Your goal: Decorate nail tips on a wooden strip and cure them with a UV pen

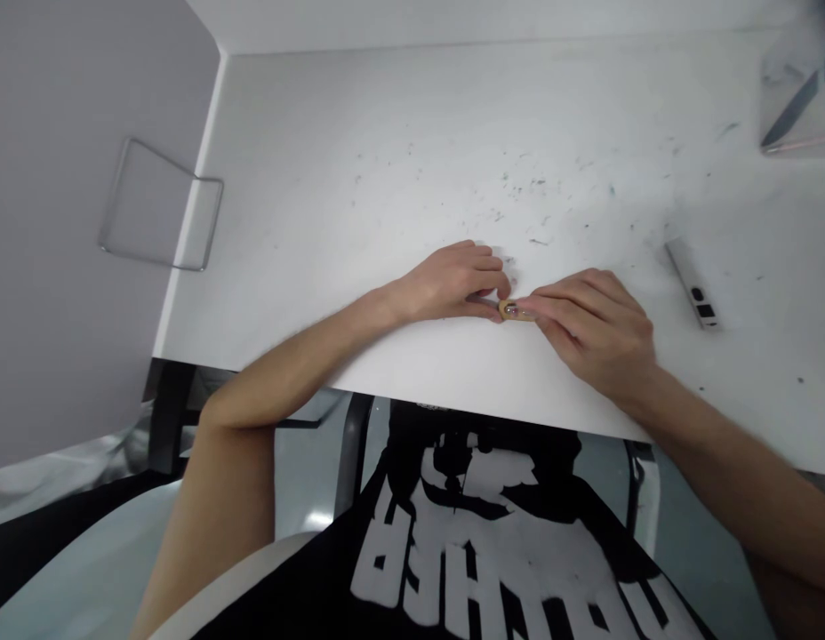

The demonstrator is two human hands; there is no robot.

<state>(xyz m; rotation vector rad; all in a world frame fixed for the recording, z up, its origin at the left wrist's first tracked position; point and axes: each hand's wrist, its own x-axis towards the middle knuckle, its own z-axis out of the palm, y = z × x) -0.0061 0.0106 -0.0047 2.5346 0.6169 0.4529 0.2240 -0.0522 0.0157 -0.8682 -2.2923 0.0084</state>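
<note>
Currently, a marked white tabletop (412,116) is extending beneath the small yellow item (511,310), a grey panel (66,267) is standing left of it, and a slim device (692,284) is lying right of it. Both forearms (332,338) are converging on the item; the left hand (462,283) is pinching its left end, the right hand (599,329) its right end.

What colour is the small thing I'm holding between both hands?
Yellowish tan, the small item, seen in the head view.
</note>
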